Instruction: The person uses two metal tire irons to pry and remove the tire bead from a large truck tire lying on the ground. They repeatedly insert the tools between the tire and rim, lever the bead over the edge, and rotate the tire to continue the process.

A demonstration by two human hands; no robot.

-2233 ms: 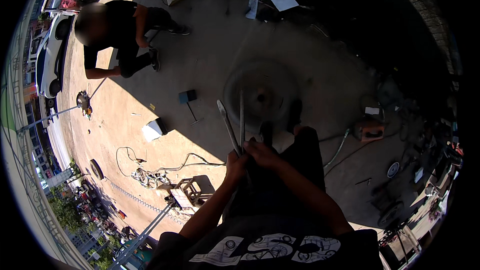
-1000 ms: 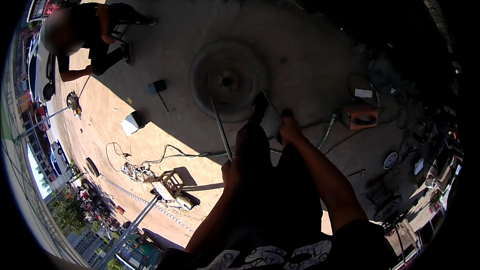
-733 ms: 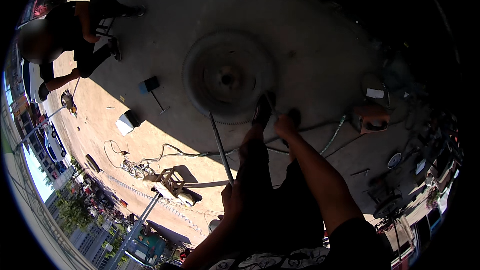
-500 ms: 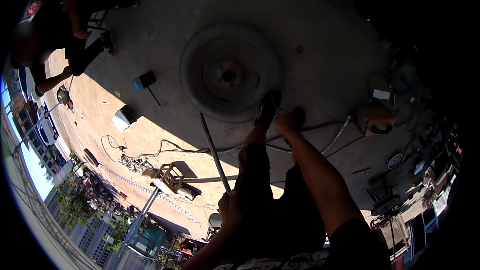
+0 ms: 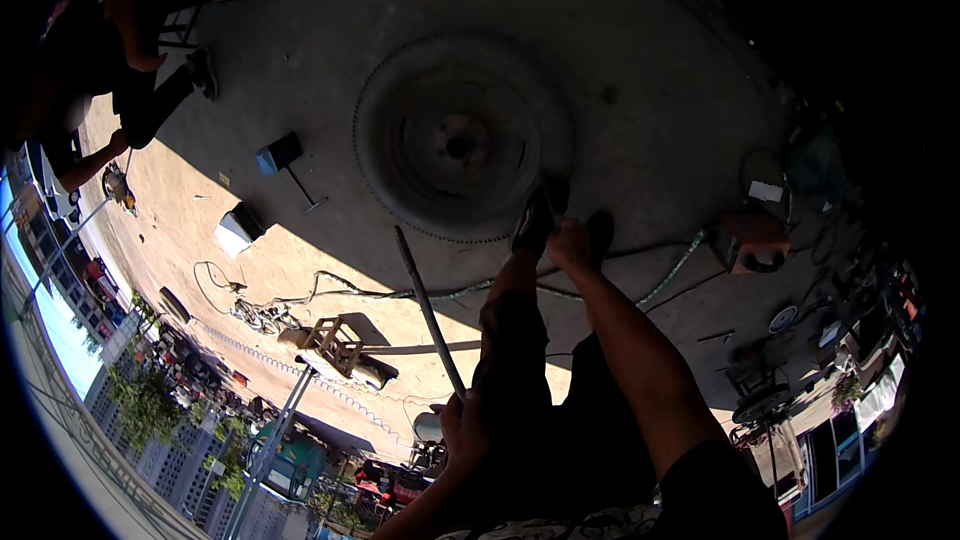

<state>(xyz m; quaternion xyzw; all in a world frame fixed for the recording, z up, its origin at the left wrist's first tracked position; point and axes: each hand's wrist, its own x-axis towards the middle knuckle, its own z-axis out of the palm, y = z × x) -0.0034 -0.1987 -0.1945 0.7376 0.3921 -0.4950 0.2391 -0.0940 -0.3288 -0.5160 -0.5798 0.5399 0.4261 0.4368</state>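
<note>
With the wheel (image 5: pixel 460 140) as my clock face, I have my left hand (image 5: pixel 462 430) at 6 o'clock, nearest me, fingers curled round a long bar (image 5: pixel 425 300) whose tip stops just outside the wheel at 7. My right hand (image 5: pixel 570 245), between 4 and 5, has its fingers wrapped about a thinner bar (image 5: pixel 548 200). The wheel lies flat on shaded concrete (image 5: pixel 620 140), which spreads wide from 11 round to 2. My room is bounded by a hose (image 5: pixel 673 270) curving from 7 to 4, a blue scoop (image 5: pixel 272 155) at 9, an orange box (image 5: pixel 757 243) past 3, and, farther off, a co-worker (image 5: pixel 155 105) towards 10. The thinner bar's far end fades into shadow by a dark shoe (image 5: pixel 533 220); I can't tell what it touches. Darkness swallows the co-worker's upper body. A second ago the long bar's tip overlapped the wheel; now it's clear.
</note>
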